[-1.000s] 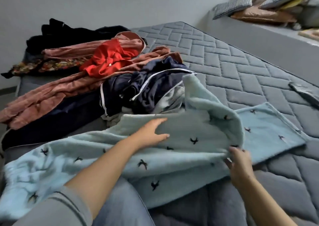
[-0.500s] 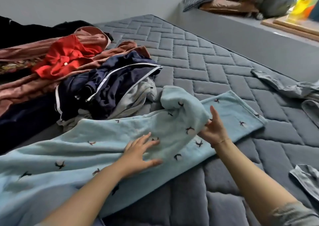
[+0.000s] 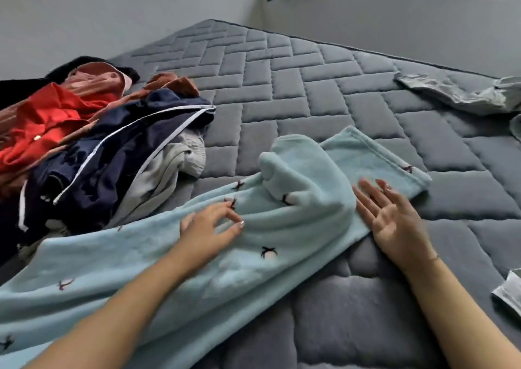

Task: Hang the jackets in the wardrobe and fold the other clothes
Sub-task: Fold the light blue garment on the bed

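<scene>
Here both hands, left hand [image 3: 210, 229] and right hand [image 3: 393, 219], lie spread on the blue fleece garment [image 3: 304, 199].

Bed: I see a grey quilted mattress [image 3: 296, 92].
Wall: plain grey wall [image 3: 112, 11] behind it.
Right: grey ledge [image 3: 394, 16].

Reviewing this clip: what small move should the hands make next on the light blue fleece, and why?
Probably sweep the open right hand outward to flatten the light blue fleece: a hump of fabric bunches beside it, while the left hand rests on the cloth.
</scene>
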Tool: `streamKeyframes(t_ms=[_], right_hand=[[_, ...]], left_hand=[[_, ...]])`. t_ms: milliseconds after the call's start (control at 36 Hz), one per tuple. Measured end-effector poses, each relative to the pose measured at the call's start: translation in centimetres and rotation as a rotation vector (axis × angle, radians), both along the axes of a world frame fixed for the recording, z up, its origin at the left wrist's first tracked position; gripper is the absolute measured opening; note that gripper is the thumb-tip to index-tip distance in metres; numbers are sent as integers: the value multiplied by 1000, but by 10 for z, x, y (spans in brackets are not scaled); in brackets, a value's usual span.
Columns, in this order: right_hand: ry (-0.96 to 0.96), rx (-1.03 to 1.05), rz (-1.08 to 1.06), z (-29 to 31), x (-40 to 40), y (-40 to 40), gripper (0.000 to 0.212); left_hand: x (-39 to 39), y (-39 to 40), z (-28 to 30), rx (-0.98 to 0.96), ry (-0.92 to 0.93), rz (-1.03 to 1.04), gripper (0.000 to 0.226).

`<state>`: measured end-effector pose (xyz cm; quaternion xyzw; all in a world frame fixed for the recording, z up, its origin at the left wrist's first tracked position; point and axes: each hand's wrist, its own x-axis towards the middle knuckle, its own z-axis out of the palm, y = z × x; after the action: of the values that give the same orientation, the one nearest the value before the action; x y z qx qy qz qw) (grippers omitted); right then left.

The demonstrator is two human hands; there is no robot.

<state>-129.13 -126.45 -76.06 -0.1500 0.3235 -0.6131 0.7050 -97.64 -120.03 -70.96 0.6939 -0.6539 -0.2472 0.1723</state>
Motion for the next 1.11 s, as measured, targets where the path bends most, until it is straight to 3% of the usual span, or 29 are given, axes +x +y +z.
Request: streamKeyframes(t_ms=[111,167,222,250,389,472,528,639,750,806,889,972,1028,1111], right_hand=[[-17,40,80,-11,-5,-15,25],[-27,73,117,-11,-6,-17,28],[-56,113,170,-10,-8,-15,32],[-66,127,202,-9,-9,-14,35],[-149,136,349,-2,-11,-9,50],[-259,161,404,1,-15,-6,45],[-317,135,472,4,-18,-4,53],[-406,-1,513,15,-23,-2,63],[-443,-144,311,24,-37,-6,55],[-294,-248,171,27,-44,-9,47],[162,-224,-69,21,-52,-14,47],[617,-117,-282,7,-52,-16,50],[779,-130,-313,-1,-52,-16,53],[974,-138,-286,-6,-54,-17,50]], left_hand=[[-31,-58,18,45,188,134,33],[-51,-87,28,191,244,197,54],[-71,-108,36,393,413,264,80],[-81,-116,38,469,493,264,83],[-126,-150,40,458,663,171,52],[-136,-163,48,456,826,35,45],[-135,-170,53,463,893,-81,42],[-142,-182,62,462,878,-176,43],[-152,-199,66,372,803,-180,46],[-154,-207,63,327,754,-188,36],[-161,-215,43,254,594,-95,21],[-167,-222,4,151,227,4,28],[-169,-223,-12,99,43,76,36],[-173,-222,-19,100,177,120,41]])
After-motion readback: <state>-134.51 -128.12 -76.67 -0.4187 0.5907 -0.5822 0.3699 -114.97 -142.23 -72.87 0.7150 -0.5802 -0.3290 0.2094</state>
